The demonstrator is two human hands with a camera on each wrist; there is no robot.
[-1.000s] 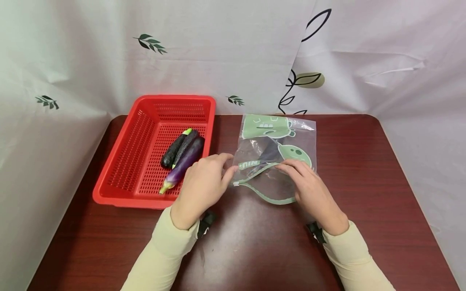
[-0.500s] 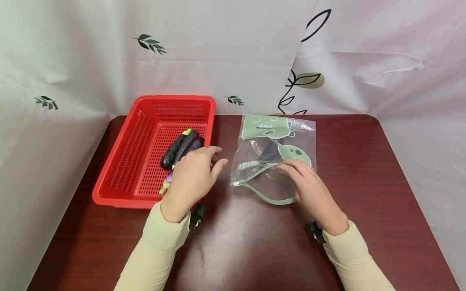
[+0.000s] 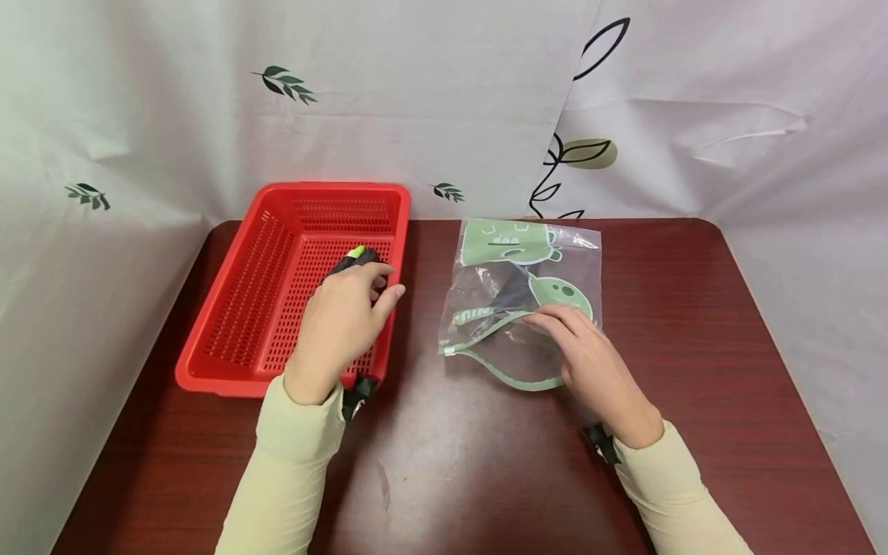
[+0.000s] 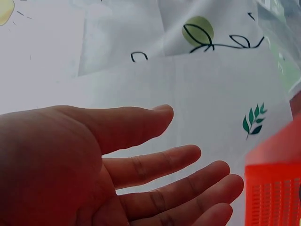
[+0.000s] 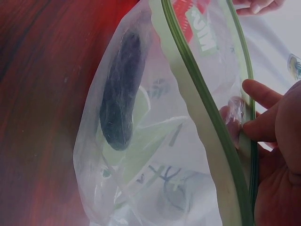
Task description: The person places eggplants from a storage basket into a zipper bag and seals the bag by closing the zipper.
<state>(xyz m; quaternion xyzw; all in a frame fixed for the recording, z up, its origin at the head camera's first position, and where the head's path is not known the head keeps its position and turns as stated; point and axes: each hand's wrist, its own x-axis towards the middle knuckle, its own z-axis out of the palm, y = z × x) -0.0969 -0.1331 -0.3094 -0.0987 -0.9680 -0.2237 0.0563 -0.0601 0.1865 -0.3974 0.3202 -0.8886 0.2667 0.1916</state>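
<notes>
My left hand hovers over the red basket, fingers loosely extended and holding nothing. It hides most of the dark vegetables lying inside; a bright green tip and dark ends show past its fingers. On the table, a clear zip bag with green cartoon print lies with its green-edged mouth spread apart. One edge of that mouth is pinched between thumb and fingers of my right hand. The right wrist view shows a long dark vegetable inside the bag. A white slider sits at the mouth's left corner.
The dark red wooden table carries basket and bag side by side, a strip of tabletop between them. White cloth with leaf prints hangs behind and at both sides.
My left hand has let go of the bag's left corner and moved left over the basket, covering the purple eggplant. The right hand stays at the bag's edge.
</notes>
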